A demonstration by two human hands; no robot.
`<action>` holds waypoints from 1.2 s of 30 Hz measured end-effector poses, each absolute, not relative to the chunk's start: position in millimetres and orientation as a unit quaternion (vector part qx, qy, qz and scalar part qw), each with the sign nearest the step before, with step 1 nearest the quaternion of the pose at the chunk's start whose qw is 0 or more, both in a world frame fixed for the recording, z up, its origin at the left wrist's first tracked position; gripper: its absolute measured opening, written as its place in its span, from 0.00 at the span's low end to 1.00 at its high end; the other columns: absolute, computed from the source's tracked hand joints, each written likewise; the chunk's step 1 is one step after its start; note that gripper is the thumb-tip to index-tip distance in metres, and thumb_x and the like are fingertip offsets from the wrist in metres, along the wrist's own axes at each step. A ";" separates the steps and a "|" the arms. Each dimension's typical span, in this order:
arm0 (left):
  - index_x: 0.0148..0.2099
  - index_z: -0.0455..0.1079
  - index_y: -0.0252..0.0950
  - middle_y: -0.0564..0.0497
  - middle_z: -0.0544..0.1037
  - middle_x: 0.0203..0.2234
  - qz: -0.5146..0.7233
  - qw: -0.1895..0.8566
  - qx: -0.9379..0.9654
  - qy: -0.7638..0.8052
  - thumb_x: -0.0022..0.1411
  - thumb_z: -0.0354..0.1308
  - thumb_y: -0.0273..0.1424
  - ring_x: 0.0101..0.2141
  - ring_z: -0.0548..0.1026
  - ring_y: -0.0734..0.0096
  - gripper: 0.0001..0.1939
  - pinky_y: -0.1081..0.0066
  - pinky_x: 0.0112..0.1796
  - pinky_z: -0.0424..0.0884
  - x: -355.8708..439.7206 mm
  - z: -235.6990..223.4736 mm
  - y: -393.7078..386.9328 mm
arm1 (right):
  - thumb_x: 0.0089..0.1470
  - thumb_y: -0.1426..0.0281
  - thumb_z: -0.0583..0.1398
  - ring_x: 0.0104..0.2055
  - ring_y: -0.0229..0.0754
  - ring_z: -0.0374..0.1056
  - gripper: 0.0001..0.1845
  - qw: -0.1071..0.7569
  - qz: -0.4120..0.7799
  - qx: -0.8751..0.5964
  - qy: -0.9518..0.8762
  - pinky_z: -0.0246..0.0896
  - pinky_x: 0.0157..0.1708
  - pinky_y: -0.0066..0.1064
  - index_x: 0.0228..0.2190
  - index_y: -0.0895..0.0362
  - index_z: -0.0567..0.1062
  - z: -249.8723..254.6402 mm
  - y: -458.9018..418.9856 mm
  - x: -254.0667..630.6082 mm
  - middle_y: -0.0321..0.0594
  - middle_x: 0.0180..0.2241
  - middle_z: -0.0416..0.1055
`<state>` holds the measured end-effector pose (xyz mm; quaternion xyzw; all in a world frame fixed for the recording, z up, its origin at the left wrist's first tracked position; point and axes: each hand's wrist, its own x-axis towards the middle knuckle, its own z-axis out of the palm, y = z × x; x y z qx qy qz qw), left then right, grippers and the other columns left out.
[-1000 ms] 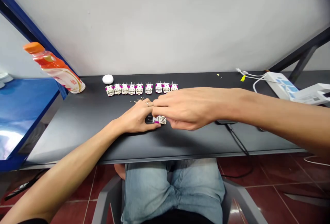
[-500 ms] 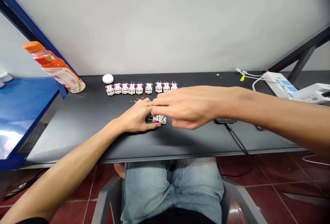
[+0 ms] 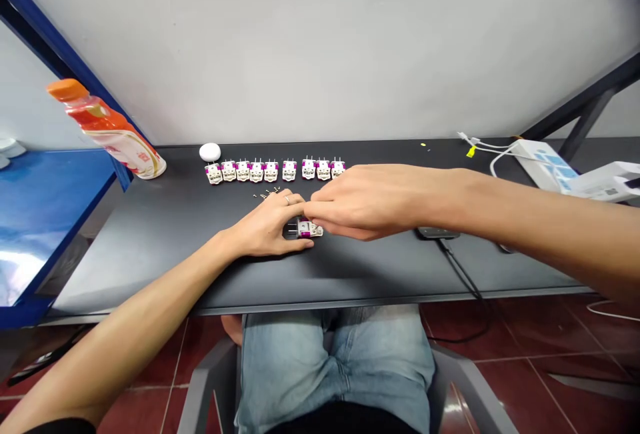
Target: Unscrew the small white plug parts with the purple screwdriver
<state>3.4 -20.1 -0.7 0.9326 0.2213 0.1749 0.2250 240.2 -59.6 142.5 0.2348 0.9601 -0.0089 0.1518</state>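
Observation:
A small white and purple plug piece with metal prongs (image 3: 306, 229) lies on the dark table, its prongs pointing left. My left hand (image 3: 267, 224) is around it, thumb on the near side and fingers on the far side. Over the plug piece's right end, my right hand (image 3: 363, 201) is closed, with fingers bunched together; whatever it holds is hidden. Just beyond my left hand lie several tiny screws (image 3: 263, 195). Farther back stands a row of similar white and purple plug pieces (image 3: 257, 171).
At the back left are a round white object (image 3: 210, 152) and an orange-capped bottle (image 3: 115, 131). A black device with a cable (image 3: 437, 234) lies partly under my right forearm. White cables and a white box (image 3: 545, 166) are at the right. The table's front edge runs above my lap.
My right hand has shifted slightly, and its lower fingers have drawn in, so more of the plug piece shows. My left hand stays around the piece.

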 end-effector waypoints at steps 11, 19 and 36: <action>0.55 0.85 0.43 0.44 0.85 0.50 0.228 0.254 0.914 0.218 0.78 0.67 0.42 0.52 0.79 0.52 0.12 0.53 0.59 0.78 7.0 3.3 -24.6 | 0.75 0.72 0.58 0.35 0.46 0.71 0.13 0.086 0.010 0.221 0.972 0.59 0.36 0.39 0.52 0.55 0.82 143.4 -58.4 250.3 0.42 0.38 0.83; 0.46 0.84 0.41 0.45 0.88 0.46 0.237 0.181 0.913 0.279 0.80 0.61 0.38 0.49 0.80 0.53 0.12 0.49 0.59 0.75 -10.0 11.7 -0.3 | 0.79 0.68 0.53 0.50 0.51 0.79 0.22 -0.112 -0.024 0.345 0.932 0.71 0.47 0.42 0.61 0.56 0.83 117.9 -61.3 287.2 0.51 0.56 0.84; 0.57 0.83 0.42 0.41 0.86 0.56 0.242 0.061 0.899 0.359 0.80 0.59 0.41 0.57 0.82 0.46 0.15 0.41 0.67 0.74 -29.0 20.7 8.0 | 0.75 0.48 0.60 0.46 0.68 0.84 0.22 -0.046 -0.083 0.764 0.639 0.61 0.38 0.43 0.50 0.54 0.78 26.1 -83.3 293.6 0.59 0.43 0.87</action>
